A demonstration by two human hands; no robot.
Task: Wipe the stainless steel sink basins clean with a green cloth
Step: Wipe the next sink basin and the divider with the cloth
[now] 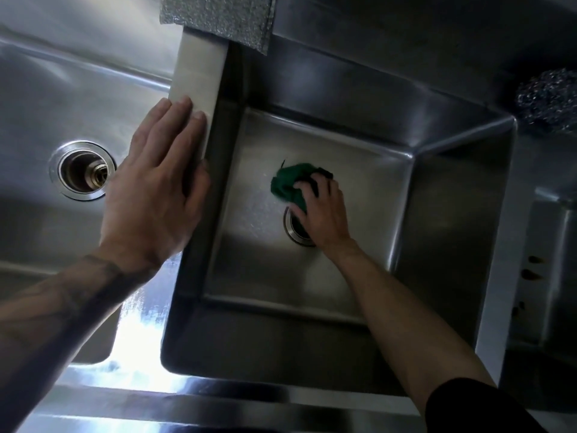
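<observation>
**Right hand scrubs middle basin floor with cloth, left hand braces on divider**

Steel sink, view straight down from my head. Middle basin (443, 214) fills most of the frame, deep and square, with dark walls and a brighter floor. Left basin (62, 104) is wide and shallower-looking and runs off the left edge. A third basin (549, 276) is cut off at the right edge, with small dark spots on its near wall. The front rim (187, 401) runs along the bottom with strong glare.

The divider (199, 82) is a flat strip between the left and middle basins. My left hand (153, 195) lies flat on it, fingers straight and together pointing to the back edge, thumb hanging over the middle-basin side, gripping nothing. That forearm is bare and tattooed.

My right hand (324, 210) is down on the middle basin floor, near its centre, with the fingers curled over the green cloth (288, 184) and pressing it to the steel. A dark sleeve (480, 407) shows at the bottom right corner.

A grey textured pad (218, 17) drapes over the back end of the divider. A steel wool scourer (549, 98) sits on the back right ledge, blurry.

The left drain (82, 170) is open in the left basin floor. The middle drain (293, 232) is half hidden under my right hand. The green cloth is bunched up and lies just behind that drain, touching the basin floor.
</observation>
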